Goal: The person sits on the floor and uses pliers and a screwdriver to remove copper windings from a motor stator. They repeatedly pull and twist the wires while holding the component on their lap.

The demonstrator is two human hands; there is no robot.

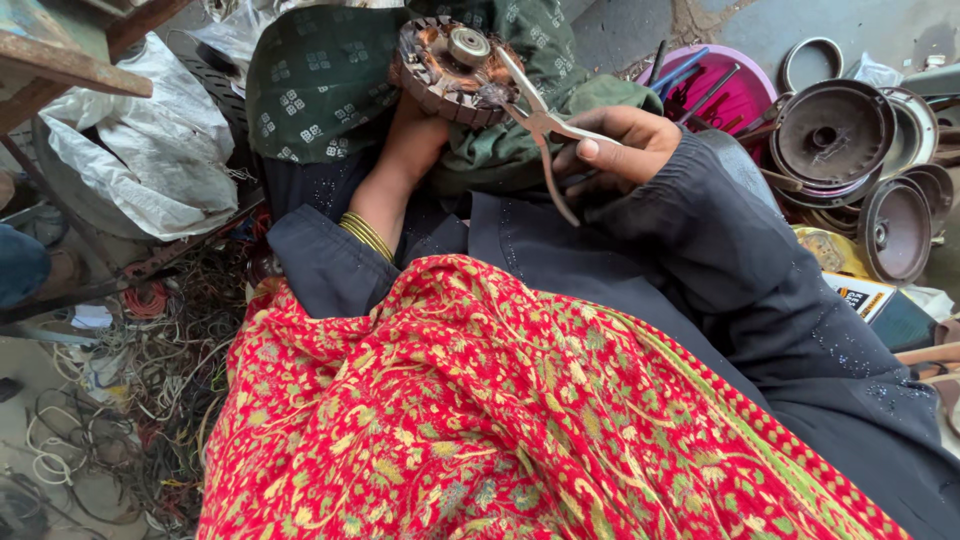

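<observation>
Motor stator (452,70) atop left hand (412,135), right hand (618,148) gripping pliers (540,125)

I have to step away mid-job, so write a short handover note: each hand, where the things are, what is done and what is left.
Left hand: under the round motor stator, holding it up on the green cloth over the lap; most of the hand is hidden.
Right hand: grip closed on the handles of the pliers, whose tips are at the stator's edge.
Nearby: metal motor covers stacked to the right, pink tub with tools behind, loose wire heaped on the floor to the left.
Done: cannot tell how much.
Left: copper-coloured windings show on the stator, so pulling them appears unfinished.
</observation>
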